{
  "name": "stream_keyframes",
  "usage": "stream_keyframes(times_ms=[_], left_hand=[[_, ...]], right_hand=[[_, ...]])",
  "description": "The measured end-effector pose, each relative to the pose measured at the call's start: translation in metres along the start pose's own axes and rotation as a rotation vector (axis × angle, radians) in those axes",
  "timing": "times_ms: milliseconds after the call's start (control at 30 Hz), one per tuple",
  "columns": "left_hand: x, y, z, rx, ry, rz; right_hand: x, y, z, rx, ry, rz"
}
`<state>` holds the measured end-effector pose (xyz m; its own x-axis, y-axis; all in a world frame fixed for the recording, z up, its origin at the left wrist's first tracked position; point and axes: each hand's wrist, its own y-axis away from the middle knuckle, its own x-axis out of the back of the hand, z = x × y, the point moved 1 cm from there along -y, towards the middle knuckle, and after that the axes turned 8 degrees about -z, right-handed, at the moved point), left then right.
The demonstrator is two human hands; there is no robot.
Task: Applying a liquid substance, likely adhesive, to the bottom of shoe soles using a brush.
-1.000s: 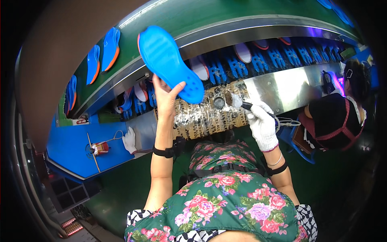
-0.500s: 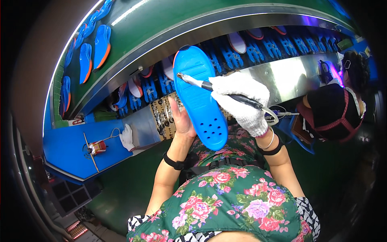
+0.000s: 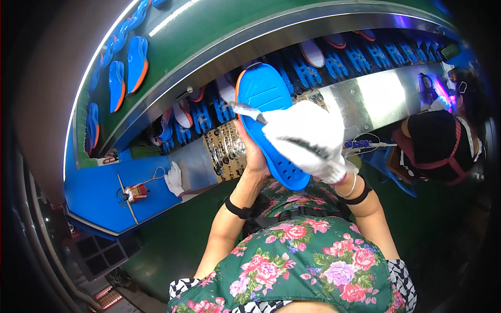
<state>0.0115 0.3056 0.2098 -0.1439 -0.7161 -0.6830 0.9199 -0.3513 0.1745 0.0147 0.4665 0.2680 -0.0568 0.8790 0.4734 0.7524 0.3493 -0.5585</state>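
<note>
My bare left hand (image 3: 254,155) is closed on a blue shoe sole (image 3: 267,93) from its left side and behind. The sole stands tilted in front of me, its toe up and away. Small holes pit its heel, and an orange strip runs along its left edge. In a white knit glove, my right hand (image 3: 308,136) is wrapped round a brush (image 3: 246,110) with a pale, taped-looking shaft. The brush tip lies across the sole's left edge. Most of the brush handle is hidden by the glove, which also covers part of the sole's right side.
Blue-and-orange soles (image 3: 138,63) lie on a green belt (image 3: 219,32) at upper left. Below it, blue racks (image 3: 357,60) hold shoe parts. A blue table (image 3: 99,195) at left carries a small red-and-white container (image 3: 137,193) and a white glove (image 3: 174,180). A co-worker (image 3: 436,143) sits at right.
The brush has moved from the sole's upper face down to its left edge, and my right hand turned with it. My left fingers have closed in behind the sole. The view has shifted slightly.
</note>
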Motion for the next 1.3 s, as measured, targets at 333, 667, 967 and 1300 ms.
stream_keyframes(times_ms=[333, 667, 967, 1300], left_hand=[[0.041, 0.001, -0.010, -0.063, -0.066, 0.061], [0.057, -0.011, 0.009, -0.069, 0.200, -0.344], [0.050, -0.021, 0.020, -0.027, 0.298, -0.331], [0.053, -0.027, 0.026, -0.119, 0.345, -0.464]], right_hand=[[-0.011, -0.006, -0.007, 0.153, -0.128, 0.066], [-0.015, 0.008, -0.010, 0.180, -0.230, 0.026], [-0.025, 0.020, -0.016, 0.188, -0.144, -0.033], [-0.031, 0.039, -0.014, 0.159, -0.168, -0.022]])
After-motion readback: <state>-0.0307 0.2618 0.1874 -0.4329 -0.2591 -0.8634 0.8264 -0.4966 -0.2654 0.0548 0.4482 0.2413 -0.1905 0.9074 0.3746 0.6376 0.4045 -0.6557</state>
